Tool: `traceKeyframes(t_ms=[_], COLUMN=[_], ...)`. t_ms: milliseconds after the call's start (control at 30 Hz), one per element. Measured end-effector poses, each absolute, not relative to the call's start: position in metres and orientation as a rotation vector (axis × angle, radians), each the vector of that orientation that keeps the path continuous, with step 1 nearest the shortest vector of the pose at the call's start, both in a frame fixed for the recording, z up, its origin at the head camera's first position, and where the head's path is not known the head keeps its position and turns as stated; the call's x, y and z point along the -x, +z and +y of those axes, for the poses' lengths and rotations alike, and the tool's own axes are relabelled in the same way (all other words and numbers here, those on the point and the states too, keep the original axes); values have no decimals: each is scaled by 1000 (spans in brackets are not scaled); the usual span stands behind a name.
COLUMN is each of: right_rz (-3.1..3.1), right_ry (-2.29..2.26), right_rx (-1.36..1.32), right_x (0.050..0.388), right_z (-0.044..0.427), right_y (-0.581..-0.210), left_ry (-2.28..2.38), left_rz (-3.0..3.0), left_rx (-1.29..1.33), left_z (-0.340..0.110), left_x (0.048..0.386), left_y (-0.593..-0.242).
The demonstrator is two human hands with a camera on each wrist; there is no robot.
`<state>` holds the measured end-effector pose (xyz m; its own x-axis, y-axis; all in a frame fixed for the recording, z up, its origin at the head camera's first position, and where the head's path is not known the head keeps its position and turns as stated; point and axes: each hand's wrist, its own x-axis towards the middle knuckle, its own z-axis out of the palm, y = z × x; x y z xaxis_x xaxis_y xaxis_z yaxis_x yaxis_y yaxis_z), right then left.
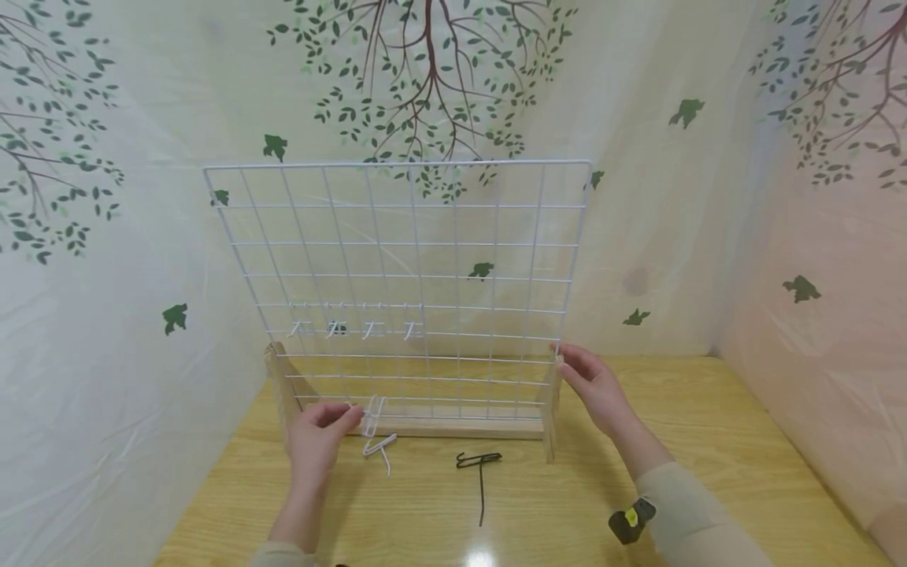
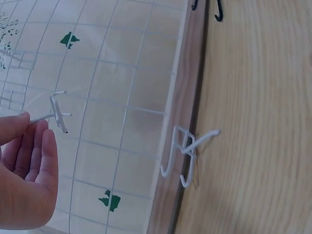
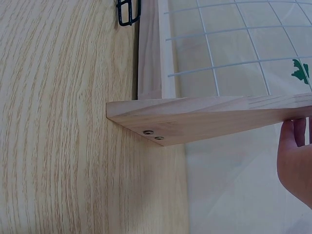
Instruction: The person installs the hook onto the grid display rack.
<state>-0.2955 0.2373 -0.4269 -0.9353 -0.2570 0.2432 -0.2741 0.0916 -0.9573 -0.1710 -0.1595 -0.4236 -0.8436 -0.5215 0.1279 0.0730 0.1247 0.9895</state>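
Note:
My left hand [image 1: 316, 437] pinches a white wire hook [image 1: 373, 415] by its prong, in front of the lower grid. In the left wrist view that hook [image 2: 57, 114] has its frame facing the mesh, apart from the fingertips. My right hand [image 1: 594, 390] grips the upper end of the right wooden side piece [image 1: 550, 409] of the stand. The white wire grid [image 1: 475, 260] stands upright, leaning in this wooden stand. Several white hooks [image 1: 370, 329] hang in a row on its left half.
On the table [image 1: 680, 449] before the stand lie another white hook [image 1: 383, 449] and, to its right, a black hook [image 1: 481, 472]. The stand's wooden base bar [image 1: 453, 429] runs between the side pieces. A leaf-patterned curtain [image 1: 659, 220] hangs behind.

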Motion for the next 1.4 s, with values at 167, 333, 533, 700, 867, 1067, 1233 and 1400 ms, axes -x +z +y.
traceKeyframes(t_ms=[167,333,533,700,867,1067,1233,1400], right_rz=[-2306,-2321,-2295,-2261,-2252,-2226,-2227,-2247], right_ry=[2038,2024,2030,2062,2077,2096,2099,2092], right_rx=[-558,-563,-588,-610,-612,-641,-636,-616], right_x=[296,296,296,297,298,297,297,297], right_z=[238,239,240,239,239,240,239,238], right_y=[-427,-428,-428,-428,-429,-429,-429,-428], left_ry=[-1731,-1686,-1666,-1619,-1641,-1671,-1663,-1637], left_rz=[-1974,-2010,-2055,-2073,-2043,-2026,-2040,-2039], left_rx=[-413,-435,-449,-425,-381,-374,-392,-374], left_z=[-150,-141,-131,-123,-116,-109,-104,-101], left_x=[172,172,174,175,176,177,179,179], left_y=[-419,-409,-395,-386,-380,-373,-367,-360])
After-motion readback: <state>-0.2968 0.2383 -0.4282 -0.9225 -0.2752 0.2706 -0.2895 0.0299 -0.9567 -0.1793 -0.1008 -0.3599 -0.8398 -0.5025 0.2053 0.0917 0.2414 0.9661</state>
